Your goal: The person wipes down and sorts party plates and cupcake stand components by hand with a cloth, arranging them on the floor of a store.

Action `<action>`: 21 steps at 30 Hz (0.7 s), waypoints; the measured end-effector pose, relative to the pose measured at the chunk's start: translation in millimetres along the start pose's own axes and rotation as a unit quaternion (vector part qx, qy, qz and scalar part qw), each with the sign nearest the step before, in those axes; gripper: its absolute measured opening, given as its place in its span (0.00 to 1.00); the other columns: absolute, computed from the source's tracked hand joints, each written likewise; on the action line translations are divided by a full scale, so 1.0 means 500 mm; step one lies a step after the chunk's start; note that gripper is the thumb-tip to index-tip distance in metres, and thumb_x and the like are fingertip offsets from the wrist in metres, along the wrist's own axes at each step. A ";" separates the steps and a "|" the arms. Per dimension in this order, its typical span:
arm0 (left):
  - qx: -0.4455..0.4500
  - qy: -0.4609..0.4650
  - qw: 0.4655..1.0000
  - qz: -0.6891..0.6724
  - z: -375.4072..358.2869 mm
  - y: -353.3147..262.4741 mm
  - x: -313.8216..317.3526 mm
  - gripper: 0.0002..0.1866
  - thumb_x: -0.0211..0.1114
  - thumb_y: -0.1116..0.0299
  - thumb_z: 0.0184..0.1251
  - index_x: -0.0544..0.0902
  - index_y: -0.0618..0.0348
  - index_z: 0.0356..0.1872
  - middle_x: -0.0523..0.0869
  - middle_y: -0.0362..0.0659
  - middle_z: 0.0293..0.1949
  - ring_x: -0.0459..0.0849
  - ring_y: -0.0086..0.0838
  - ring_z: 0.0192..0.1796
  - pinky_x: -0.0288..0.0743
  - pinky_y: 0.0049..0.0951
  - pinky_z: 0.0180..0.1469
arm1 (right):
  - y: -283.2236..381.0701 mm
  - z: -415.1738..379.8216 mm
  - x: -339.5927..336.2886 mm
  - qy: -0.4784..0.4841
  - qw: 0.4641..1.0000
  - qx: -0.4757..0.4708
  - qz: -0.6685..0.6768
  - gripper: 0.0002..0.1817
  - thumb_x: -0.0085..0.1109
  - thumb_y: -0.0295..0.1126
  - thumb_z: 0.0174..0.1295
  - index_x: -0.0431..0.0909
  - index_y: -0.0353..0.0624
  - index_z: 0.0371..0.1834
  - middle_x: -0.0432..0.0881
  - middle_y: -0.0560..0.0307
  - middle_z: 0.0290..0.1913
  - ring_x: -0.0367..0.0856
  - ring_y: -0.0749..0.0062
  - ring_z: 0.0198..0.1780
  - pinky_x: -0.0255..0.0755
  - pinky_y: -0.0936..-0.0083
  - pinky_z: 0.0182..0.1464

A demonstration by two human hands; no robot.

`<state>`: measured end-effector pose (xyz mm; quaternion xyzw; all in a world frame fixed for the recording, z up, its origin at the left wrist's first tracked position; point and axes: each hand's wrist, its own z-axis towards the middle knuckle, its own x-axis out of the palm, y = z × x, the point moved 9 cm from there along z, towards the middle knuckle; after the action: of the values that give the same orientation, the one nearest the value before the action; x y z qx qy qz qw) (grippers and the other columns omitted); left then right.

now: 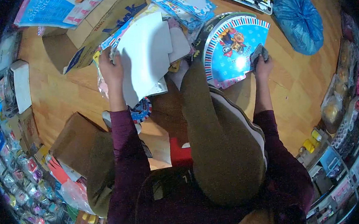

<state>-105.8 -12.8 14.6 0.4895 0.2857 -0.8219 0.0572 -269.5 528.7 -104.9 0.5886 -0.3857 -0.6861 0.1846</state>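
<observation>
While the right hand [263, 67] pinched a grey cloth [258, 54] against the blue cartoon-dog fan-shaped card [224, 63], the left hand [112, 69] curled slightly spread fingers at the white sheets' [144, 52] edge. Farther off were an open cardboard box [95, 34] marked "TANG" and a "cupcake stand" leaflet [53, 10].

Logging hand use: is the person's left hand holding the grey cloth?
No, the right hand holds the grey cloth, at the blue card.
</observation>
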 end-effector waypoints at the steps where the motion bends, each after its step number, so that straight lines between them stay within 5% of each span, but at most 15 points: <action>1: -0.060 0.060 0.989 -0.123 -0.002 -0.019 0.016 0.12 0.57 0.73 0.52 0.75 0.66 0.39 0.77 0.48 0.26 0.77 0.32 0.29 0.70 0.29 0.32 | 0.003 0.002 0.004 0.002 1.000 -0.001 -0.002 0.11 0.56 0.28 0.49 0.74 0.31 0.33 0.78 0.46 0.30 0.77 0.64 0.31 0.69 0.70 0.35; 3: -0.186 0.188 0.887 -0.379 -0.041 -0.087 0.091 0.13 0.56 0.72 0.55 0.74 0.67 0.40 0.78 0.46 0.30 0.77 0.28 0.32 0.71 0.27 0.34 | -0.043 -0.007 0.031 0.036 0.946 0.148 0.286 0.10 0.53 0.27 0.53 0.73 0.30 0.35 0.78 0.53 0.30 0.75 0.71 0.29 0.69 0.74 0.32; 4: -0.245 0.249 0.790 -0.503 -0.074 -0.145 0.137 0.13 0.55 0.71 0.56 0.73 0.67 0.41 0.78 0.45 0.31 0.77 0.27 0.33 0.72 0.25 0.35 | -0.049 -0.010 0.033 0.037 0.947 0.148 0.284 0.10 0.53 0.27 0.53 0.73 0.30 0.35 0.78 0.53 0.30 0.75 0.71 0.29 0.69 0.74 0.32; 5: -0.213 0.306 0.757 -0.536 -0.106 -0.211 0.177 0.13 0.54 0.70 0.58 0.73 0.67 0.42 0.79 0.45 0.34 0.77 0.27 0.34 0.72 0.25 0.37 | -0.064 -0.011 0.039 0.037 0.948 0.163 0.271 0.10 0.52 0.26 0.53 0.73 0.30 0.35 0.78 0.53 0.31 0.75 0.72 0.30 0.70 0.74 0.33; 6: -0.229 0.397 0.761 -0.459 -0.140 -0.276 0.208 0.15 0.56 0.69 0.56 0.73 0.67 0.43 0.79 0.48 0.34 0.78 0.33 0.34 0.73 0.28 0.38 | -0.080 -0.011 0.045 0.036 0.949 0.177 0.259 0.09 0.52 0.25 0.54 0.73 0.29 0.36 0.78 0.54 0.33 0.75 0.73 0.31 0.70 0.75 0.34; 8: 0.000 0.450 0.827 -0.338 -0.188 -0.356 0.283 0.21 0.61 0.67 0.50 0.70 0.67 0.46 0.76 0.53 0.40 0.76 0.41 0.42 0.70 0.34 0.44 | -0.096 -0.004 0.047 0.022 0.978 0.129 0.160 0.09 0.51 0.25 0.54 0.73 0.30 0.36 0.78 0.53 0.33 0.75 0.73 0.31 0.70 0.74 0.34; 9: 0.001 0.448 0.826 -0.342 -0.208 -0.361 0.313 0.21 0.61 0.67 0.50 0.70 0.67 0.46 0.76 0.53 0.40 0.76 0.41 0.42 0.70 0.34 0.44 | -0.087 0.005 0.041 0.008 0.995 0.081 0.058 0.09 0.50 0.26 0.55 0.73 0.31 0.36 0.78 0.53 0.33 0.75 0.72 0.32 0.70 0.74 0.35; 11: 0.206 0.402 0.854 -0.257 -0.241 -0.413 0.324 0.29 0.64 0.67 0.44 0.67 0.66 0.49 0.71 0.58 0.46 0.69 0.48 0.50 0.65 0.38 0.51 | -0.018 -0.008 0.006 -0.035 0.998 0.049 0.016 0.10 0.51 0.26 0.54 0.73 0.31 0.36 0.77 0.51 0.31 0.75 0.71 0.33 0.69 0.74 0.36; 13: 0.190 0.414 0.848 -0.269 -0.253 -0.412 0.354 0.30 0.63 0.65 0.46 0.64 0.66 0.51 0.69 0.57 0.49 0.68 0.49 0.51 0.63 0.39 0.53 | 0.022 0.000 -0.019 -0.075 0.997 0.020 -0.027 0.10 0.51 0.27 0.53 0.74 0.31 0.35 0.77 0.49 0.29 0.75 0.69 0.34 0.69 0.74 0.36; 16: 0.116 0.429 0.851 -0.279 -0.256 -0.400 0.387 0.32 0.62 0.61 0.48 0.62 0.66 0.53 0.68 0.57 0.50 0.66 0.49 0.52 0.61 0.39 0.54 | 0.043 0.000 -0.040 -0.108 0.987 -0.014 0.116 0.10 0.49 0.29 0.54 0.75 0.33 0.33 0.77 0.49 0.29 0.75 0.68 0.33 0.68 0.73 0.37; 20: 0.014 0.409 0.865 -0.289 -0.215 -0.395 0.406 0.32 0.62 0.61 0.48 0.62 0.67 0.52 0.68 0.59 0.49 0.67 0.50 0.52 0.61 0.39 0.54 | 0.165 -0.037 0.045 0.044 0.971 -0.230 -0.042 0.16 0.46 0.29 0.53 0.72 0.36 0.45 0.74 0.41 0.44 0.71 0.51 0.47 0.61 0.63 0.52; 21: 0.010 0.394 0.875 -0.281 -0.208 -0.400 0.405 0.30 0.60 0.61 0.50 0.63 0.68 0.52 0.70 0.59 0.47 0.68 0.50 0.51 0.62 0.40 0.54 | 0.163 -0.074 0.080 0.009 0.948 -0.291 -0.129 0.19 0.46 0.29 0.54 0.68 0.37 0.50 0.70 0.39 0.49 0.67 0.48 0.52 0.58 0.62 0.55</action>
<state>-204.4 245.2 -109.2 0.6724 0.4023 -0.5448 -0.2986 -260.1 437.2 -70.8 0.5602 -0.0883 -0.7811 0.2612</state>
